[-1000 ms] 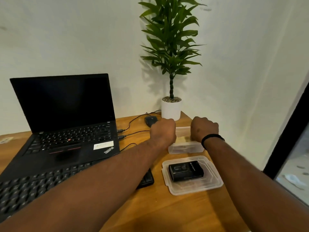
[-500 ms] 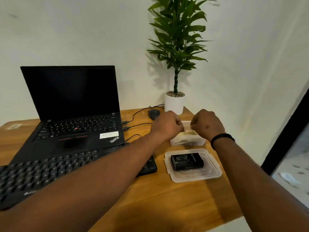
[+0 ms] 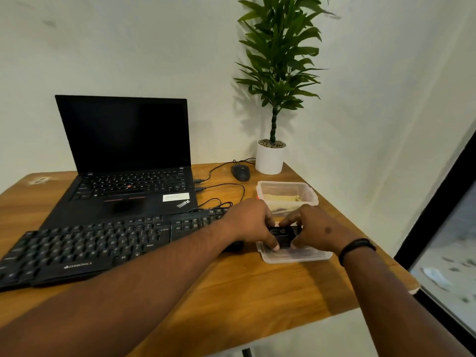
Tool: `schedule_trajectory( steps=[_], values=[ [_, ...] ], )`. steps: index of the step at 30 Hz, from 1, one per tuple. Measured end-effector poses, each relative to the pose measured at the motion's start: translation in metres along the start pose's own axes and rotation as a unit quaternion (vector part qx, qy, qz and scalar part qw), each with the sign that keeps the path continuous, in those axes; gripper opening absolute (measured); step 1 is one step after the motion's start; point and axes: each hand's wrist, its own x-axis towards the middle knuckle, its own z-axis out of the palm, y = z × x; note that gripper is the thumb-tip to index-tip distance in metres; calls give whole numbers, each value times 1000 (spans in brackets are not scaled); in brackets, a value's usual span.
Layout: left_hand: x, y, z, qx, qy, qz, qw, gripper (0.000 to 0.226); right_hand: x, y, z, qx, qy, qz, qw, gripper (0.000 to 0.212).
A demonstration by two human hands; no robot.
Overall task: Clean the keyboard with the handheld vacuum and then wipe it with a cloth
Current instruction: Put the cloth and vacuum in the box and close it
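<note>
Where the shallow clear tray (image 3: 296, 257) sits nearest, left hand (image 3: 253, 222) and right hand (image 3: 313, 231) both grip a black unit (image 3: 282, 234), probably the vacuum, long axis left-right. Keyboard (image 3: 103, 244) lies directly leftward, nearer the left hand. Cloth tub (image 3: 287, 195) beyond.

Both hands moved off the clear plastic tub holding a yellow cloth (image 3: 286, 195), now left uncovered, and came down onto the small black handheld vacuum (image 3: 282, 235) lying in the shallow clear plastic tray (image 3: 296, 256). Left hand (image 3: 251, 222) and right hand (image 3: 313, 228) now curled round it from either side.
</note>
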Motion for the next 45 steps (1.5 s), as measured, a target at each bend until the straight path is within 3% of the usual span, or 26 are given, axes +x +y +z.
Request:
schedule_trajectory(
  steps=[5,10,13,21,31,33,37,40,45],
  values=[
    [4,-2,0,-1,25,23,999,46,2,4,-8,11,3,-16,1000,48],
    [40,-1,-29,-63,117,35,991,51,24,25,-49,72,109,-24,991,40],
    [68,-1,-43,-75,136,27,988,53,51,34,-69,80,125,-24,989,34],
    [117,-20,-26,70,46,26,996,45,110,45,-55,72,29,41,996,28],
    [123,-24,-16,107,38,8,993,45,120,42,-43,54,23,80,995,22],
    [112,-20,-18,89,99,3,991,42,110,43,-45,82,75,76,991,21],
    [65,-8,-14,-11,235,-49,971,13,64,39,-33,164,269,54,948,6],
    [26,-1,-4,-50,171,-108,978,16,31,37,-11,146,292,101,940,7],
    [-11,18,7,-58,95,-154,982,18,10,28,19,124,191,204,952,6]
  ],
)
